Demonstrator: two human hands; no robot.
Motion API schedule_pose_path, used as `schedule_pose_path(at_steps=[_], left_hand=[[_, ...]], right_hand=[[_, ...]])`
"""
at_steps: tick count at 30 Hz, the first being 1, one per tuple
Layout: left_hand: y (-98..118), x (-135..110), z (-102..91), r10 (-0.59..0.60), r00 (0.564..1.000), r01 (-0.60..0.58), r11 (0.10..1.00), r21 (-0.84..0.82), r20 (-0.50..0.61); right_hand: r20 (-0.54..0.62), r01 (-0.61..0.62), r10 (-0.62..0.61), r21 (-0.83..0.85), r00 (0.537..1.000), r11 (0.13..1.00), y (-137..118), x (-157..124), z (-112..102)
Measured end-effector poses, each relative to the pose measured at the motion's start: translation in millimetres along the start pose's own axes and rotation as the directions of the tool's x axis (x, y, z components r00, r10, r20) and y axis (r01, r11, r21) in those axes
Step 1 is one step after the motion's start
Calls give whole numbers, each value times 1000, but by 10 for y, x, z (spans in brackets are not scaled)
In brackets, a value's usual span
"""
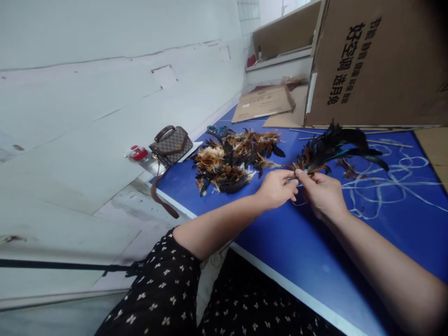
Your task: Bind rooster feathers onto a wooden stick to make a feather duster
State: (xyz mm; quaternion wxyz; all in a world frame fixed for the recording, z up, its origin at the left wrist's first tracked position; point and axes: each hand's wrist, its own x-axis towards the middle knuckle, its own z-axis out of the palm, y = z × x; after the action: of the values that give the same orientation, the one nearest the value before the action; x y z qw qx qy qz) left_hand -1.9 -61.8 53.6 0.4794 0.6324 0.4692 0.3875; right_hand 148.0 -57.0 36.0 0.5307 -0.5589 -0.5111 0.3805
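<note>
My right hand (321,190) is closed around the base of a bunch of dark feathers (325,147), whose long black-green plumes arch away to the right. Right beside it, my left hand (280,187) pinches at the same base, fingertips nearly meeting my right thumb. What exactly lies between the left fingers is too small to make out. Left of the hands, a pile of brown and black feathers (233,158) spreads over the blue table (280,247). Loose white ribbon (380,186) lies tangled on the right, one strand running toward my hands.
A patterned handbag (171,144) and a red-capped bottle (142,156) stand at the table's left edge by the wall. A large cardboard box (381,65) rises behind the work area. Flattened cardboard (262,102) and thin sticks (388,142) lie at the back.
</note>
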Motion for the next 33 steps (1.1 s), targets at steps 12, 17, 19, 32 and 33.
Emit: schedule_pose_path(at_steps=[12,17,19,32,33], left_hand=[[187,211,158,-188,956,290,737,-611,226],[64,322,239,-191,959,281,726,-628,208],[-11,365,284,-216,955,296,728,-619,203],[-359,430,367,-356,934,328,827,-458,26],[-387,435,357,-349,937,316,834,-452,10]], right_hand=[[102,27,-31,42,994,999,127,271,-291],[112,-52,46,47,993,998,225,351,-324],[103,-105,102,26,989,994,300,380,-317],[161,82,-30,-331,987,940,453,346,-167],[173,89,-34,-318,984,944,446,333,-159]])
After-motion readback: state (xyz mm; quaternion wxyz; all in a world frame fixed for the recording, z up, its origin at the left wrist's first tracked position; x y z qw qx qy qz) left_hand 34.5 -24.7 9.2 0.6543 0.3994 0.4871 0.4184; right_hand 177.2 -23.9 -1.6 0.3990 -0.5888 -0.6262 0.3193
